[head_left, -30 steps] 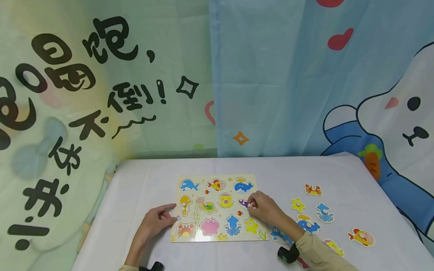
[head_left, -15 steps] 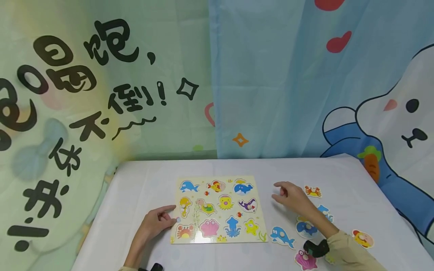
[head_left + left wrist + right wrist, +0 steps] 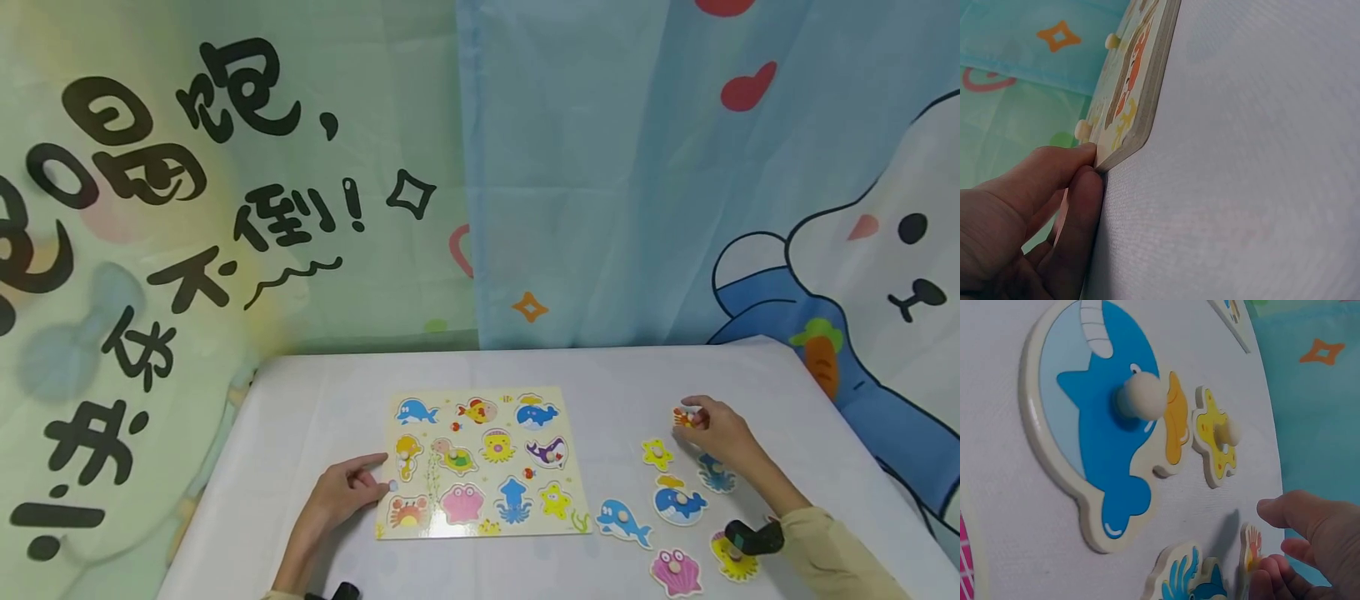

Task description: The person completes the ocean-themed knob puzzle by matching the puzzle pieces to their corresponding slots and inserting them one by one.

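Note:
A sea-animal puzzle board [image 3: 427,525] lies on the table; its seahorse [image 3: 407,460], turtle [image 3: 457,461] and purple whale [image 3: 546,452] bear knobs. My left hand [image 3: 347,492] touches the board's left edge; in the left wrist view, thumb and fingertip meet the board [image 3: 1147,112] near its corner. My right hand [image 3: 720,433] is over the crab piece [image 3: 681,417] at the far right. Between thumb and fingers a gap shows in the right wrist view, with the crab piece [image 3: 1250,547] beside the fingertips.
Knobbed pieces lie right of the board: a starfish [image 3: 657,455], a squid [image 3: 712,479] partly under the hand, a spouting whale [image 3: 678,502], a dolphin [image 3: 622,523], a pink shell [image 3: 677,575] and an octopus [image 3: 735,562]. A printed curtain [image 3: 585,208] hangs behind the table.
My right hand has left the purple whale, now seated in the board with its knob showing, and moved right to the crab piece. The left hand stays at the board's edge.

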`<state>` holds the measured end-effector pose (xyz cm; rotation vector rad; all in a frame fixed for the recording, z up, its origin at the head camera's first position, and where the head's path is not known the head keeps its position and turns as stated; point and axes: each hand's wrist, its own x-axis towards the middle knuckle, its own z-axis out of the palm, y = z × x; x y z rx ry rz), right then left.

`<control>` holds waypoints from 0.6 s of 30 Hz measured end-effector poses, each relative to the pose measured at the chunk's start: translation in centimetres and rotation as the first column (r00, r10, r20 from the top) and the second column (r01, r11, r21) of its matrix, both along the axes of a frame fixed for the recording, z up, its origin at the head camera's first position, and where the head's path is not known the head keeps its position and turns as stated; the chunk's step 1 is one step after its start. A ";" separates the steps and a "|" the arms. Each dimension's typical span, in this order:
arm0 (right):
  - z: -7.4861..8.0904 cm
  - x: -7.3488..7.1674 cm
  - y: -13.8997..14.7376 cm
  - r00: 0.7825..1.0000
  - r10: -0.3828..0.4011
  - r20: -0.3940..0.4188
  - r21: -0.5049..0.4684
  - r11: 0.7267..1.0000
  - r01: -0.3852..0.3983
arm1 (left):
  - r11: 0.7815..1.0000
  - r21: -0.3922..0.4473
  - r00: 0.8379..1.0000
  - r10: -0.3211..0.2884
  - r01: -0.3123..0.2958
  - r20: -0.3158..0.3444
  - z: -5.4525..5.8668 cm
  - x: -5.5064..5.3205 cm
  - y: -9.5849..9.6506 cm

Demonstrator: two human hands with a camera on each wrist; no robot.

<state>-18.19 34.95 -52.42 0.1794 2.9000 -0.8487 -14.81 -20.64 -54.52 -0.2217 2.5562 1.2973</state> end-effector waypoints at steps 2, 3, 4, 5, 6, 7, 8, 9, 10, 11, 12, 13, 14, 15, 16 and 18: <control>-0.2 0.0 0.1 1.000 -0.007 0.010 0.002 1.000 0.007 | 1.000 0.002 1.000 0.000 0.000 0.000 0.1 0.0 0.0; -0.3 0.0 0.2 1.000 -0.009 0.011 0.004 1.000 0.009 | 1.000 0.003 1.000 -0.001 0.001 -0.002 0.1 0.0 0.0; -0.4 0.0 0.2 1.000 -0.010 0.013 0.004 1.000 0.010 | 1.000 0.002 1.000 -0.001 0.001 -0.004 0.1 0.0 0.1; -0.4 0.0 0.2 1.000 -0.010 0.012 0.006 1.000 0.010 | 1.000 0.001 1.000 -0.001 0.001 -0.006 0.1 0.1 0.1; -0.5 0.0 0.2 1.000 -0.009 0.009 0.009 1.000 0.009 | 1.000 0.001 1.000 -0.001 0.001 -0.008 0.2 0.1 0.0; -0.5 0.0 0.2 1.000 -0.009 0.007 0.012 1.000 0.009 | 1.000 0.000 1.000 -0.002 0.002 -0.010 0.2 0.1 0.0; -0.5 0.0 0.2 1.000 -0.010 0.006 0.016 1.000 0.010 | 1.000 -0.002 1.000 -0.003 0.003 -0.011 0.2 0.1 0.0; -0.6 0.0 0.2 1.000 -0.011 0.003 0.020 1.000 0.011 | 1.000 -0.002 1.000 -0.004 0.004 -0.013 0.2 0.1 0.0; -0.6 0.0 0.2 1.000 -0.014 0.000 0.024 1.000 0.014 | 1.000 -0.004 1.000 -0.005 0.005 -0.015 0.2 0.1 0.0; -0.6 0.0 0.2 1.000 -0.021 -0.003 0.031 0.999 0.021 | 1.000 -0.005 1.000 -0.006 0.006 -0.016 0.2 0.1 0.0; -0.6 0.0 0.3 1.000 -0.029 -0.006 0.037 0.999 0.029 | 1.000 -0.004 1.000 -0.008 0.008 -0.017 0.2 0.1 0.0; -0.7 0.0 0.3 0.999 -0.036 -0.008 0.041 0.998 0.037 | 1.000 -0.006 1.000 -0.010 0.010 -0.018 0.2 0.1 0.1; -0.7 0.0 0.4 0.999 -0.044 -0.007 0.043 0.998 0.044 | 1.000 -0.005 1.000 -0.010 0.010 -0.019 0.2 0.1 0.1; -0.7 -0.1 0.5 0.999 -0.051 -0.007 0.043 0.998 0.051 | 1.000 -0.004 1.000 -0.011 0.010 -0.019 0.2 0.1 0.1; -0.8 -0.1 0.6 0.998 -0.058 -0.005 0.045 0.997 0.059 | 1.000 -0.006 1.000 -0.012 0.012 -0.019 0.2 0.1 0.1; -0.9 -0.2 0.8 0.998 -0.069 0.007 0.038 0.997 0.069 | 1.000 -0.004 1.000 -0.012 0.012 -0.016 0.2 0.1 0.1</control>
